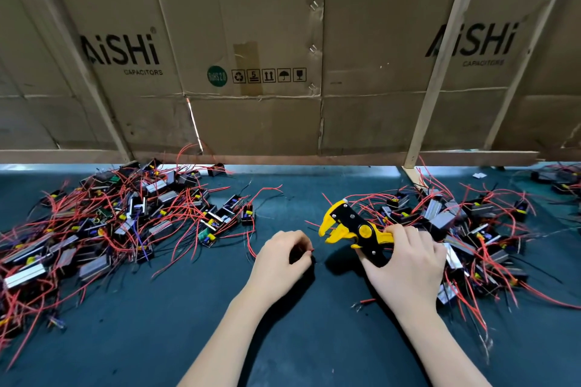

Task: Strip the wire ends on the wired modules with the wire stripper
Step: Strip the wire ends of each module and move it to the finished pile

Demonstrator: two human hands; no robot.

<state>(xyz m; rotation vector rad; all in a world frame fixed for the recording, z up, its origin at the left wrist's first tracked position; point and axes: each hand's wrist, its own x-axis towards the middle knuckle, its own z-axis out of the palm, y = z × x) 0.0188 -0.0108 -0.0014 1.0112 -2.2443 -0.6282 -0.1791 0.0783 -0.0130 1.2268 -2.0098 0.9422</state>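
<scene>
My right hand (405,264) grips the handles of a yellow and black wire stripper (349,225), whose jaws stand apart and point left. My left hand (279,256) is curled just left of the jaws, fingers pinched on a small dark module with a red wire end (311,250) showing at the fingertips. The module itself is mostly hidden inside the hand. A big heap of wired modules (119,220) with red and black leads lies at the left. A second heap of modules (465,229) lies at the right, behind my right hand.
The work surface is a dark green mat (176,324). A wall of flattened cardboard boxes (267,72) on wooden slats closes off the back. A short loose red wire piece (364,302) lies on the mat beside my right wrist.
</scene>
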